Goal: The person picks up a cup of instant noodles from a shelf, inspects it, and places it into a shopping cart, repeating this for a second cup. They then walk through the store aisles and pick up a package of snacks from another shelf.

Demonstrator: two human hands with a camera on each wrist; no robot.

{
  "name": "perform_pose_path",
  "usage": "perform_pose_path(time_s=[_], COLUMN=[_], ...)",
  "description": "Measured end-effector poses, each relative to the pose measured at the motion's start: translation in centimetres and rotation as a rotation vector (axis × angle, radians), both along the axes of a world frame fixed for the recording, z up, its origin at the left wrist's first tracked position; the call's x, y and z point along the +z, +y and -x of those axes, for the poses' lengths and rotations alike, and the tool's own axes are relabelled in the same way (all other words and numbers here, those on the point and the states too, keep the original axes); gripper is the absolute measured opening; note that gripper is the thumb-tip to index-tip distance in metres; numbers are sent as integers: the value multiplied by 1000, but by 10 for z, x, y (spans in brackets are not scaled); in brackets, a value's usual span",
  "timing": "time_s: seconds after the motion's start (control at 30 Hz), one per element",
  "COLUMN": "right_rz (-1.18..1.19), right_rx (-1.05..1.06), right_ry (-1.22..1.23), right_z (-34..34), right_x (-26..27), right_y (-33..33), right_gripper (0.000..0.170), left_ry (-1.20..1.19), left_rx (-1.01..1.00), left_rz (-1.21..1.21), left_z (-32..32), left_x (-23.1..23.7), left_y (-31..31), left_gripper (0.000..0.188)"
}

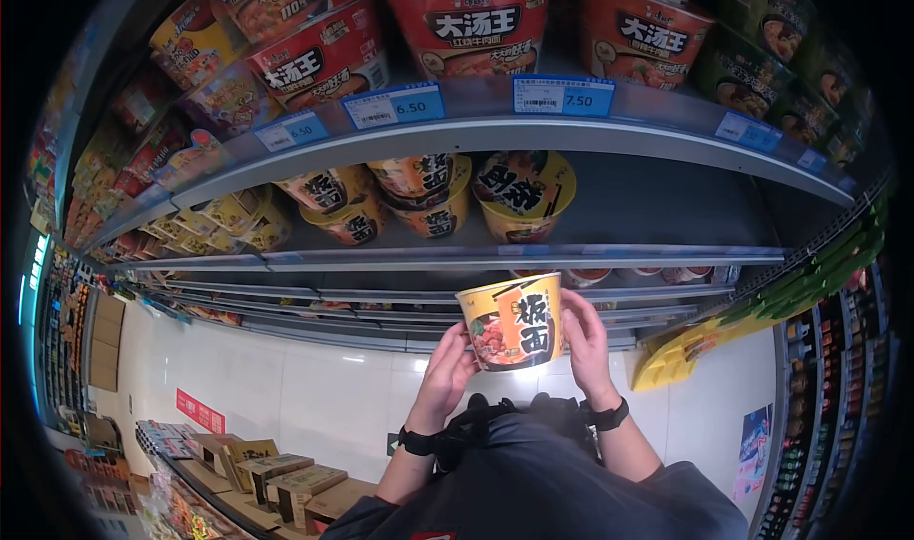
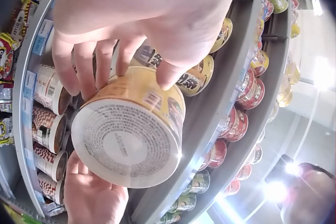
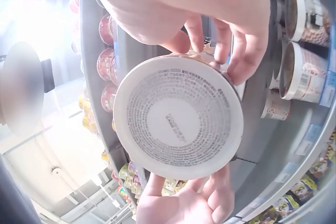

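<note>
Between both hands, in front of the person's body, a yellow instant noodle bowl (image 1: pixel 515 326) is held with its printed front facing the head camera. The left hand (image 1: pixel 447 370) grips its left side, fingers and thumb spread around the wall. On the opposite side the right hand (image 1: pixel 587 338) holds it, with the fingers bent around the wall. The bowl's white base, covered in rings of small print, faces the left wrist camera, where the left hand (image 2: pixel 142 14) is above and the right hand (image 2: pixel 94 198) below. In the right wrist view the bowl's base (image 3: pixel 178 121) nearly fills the middle.
Behind the bowl, a shelf (image 1: pixel 657 207) bears several similar yellow bowls (image 1: pixel 428 197). Red noodle tubs (image 1: pixel 471 30) stand on the shelf above, over price tags (image 1: pixel 562 96). A yellow display piece (image 1: pixel 671 357) is at lower right, and cardboard boxes (image 1: pixel 300 488) lie at lower left.
</note>
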State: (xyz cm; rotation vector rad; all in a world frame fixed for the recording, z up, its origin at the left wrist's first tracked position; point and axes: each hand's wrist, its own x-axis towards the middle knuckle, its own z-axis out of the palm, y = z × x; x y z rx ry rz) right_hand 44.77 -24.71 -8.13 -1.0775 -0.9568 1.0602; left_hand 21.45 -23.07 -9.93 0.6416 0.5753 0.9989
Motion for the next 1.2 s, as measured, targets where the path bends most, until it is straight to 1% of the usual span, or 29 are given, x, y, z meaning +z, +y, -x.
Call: perform_pose_path(time_s=[0.03,0.1,0.2,0.23,0.3,0.33,0.4,0.43,0.5,0.63,0.7,0.73,0.77,0.83,0.87,0.9,0.97,1.03,1.07,1.1,1.17,1.2], right_rz=[0,123,133,133,46,46,-30,-30,-50,-1,-71,-129,-128,-142,-142,-118,-95,21,30,33,126,109], right_rx=[0,72,135,137,188,189,249,249,284,357,411,392,392,368,368,377,383,419,361,360,332,282], right_ry=[0,117,130,130,59,59,80,80,129,163,60,2,3,-168,-168,-177,-185,38,32,33,-80,-82], right_z=[-1,-4,-5,-4,-1,-1,-2,-3,-7,-15,-16,-15,-14,-14,-15,-18,-22,-24,-23,-25,-32,-29], right_x=[2,4,-3,-1,8,7,3,2,-1,-5,6,13,15,17,16,15,15,18,19,17,10,12], right_y=[-1,-3,-3,-5,-7,-6,-4,-4,-3,-2,-1,-2,-3,-4,-3,-2,0,-2,-2,-1,2,3], right_gripper=[34,35,40,40,48,48,57,57,64,70,70,71,71,73,73,74,74,70,55,55,39,25], left_ry=[0,111,116,116,75,75,41,41,12,27,63,83,84,86,131,131,131,129,161,193,237,282], left_rx=[0,-12,-29,-28,1,1,61,61,11,64,110,105,105,88,77,77,120,86,59,31,30,31], left_rz=[0,-26,-37,-37,-22,-23,-29,-29,-79,-90,-81,-90,-89,-96,-121,-121,-100,-113,-109,-105,-111,-118], left_z=[1,3,5,5,3,1,0,2,10,11,10,12,13,16,17,17,17,18,19,19,17,16], left_x=[-1,-3,-2,-1,2,5,10,8,0,1,9,9,9,9,7,7,10,15,16,17,16,15], left_y=[1,3,2,1,-1,-2,-4,-3,-2,-5,-6,-5,-3,-1,0,1,3,2,2,1,0,-1], left_gripper=[45,45,45,45,47,47,51,51,57,60,61,62,62,62,66,66,72,73,70,66,64,61])
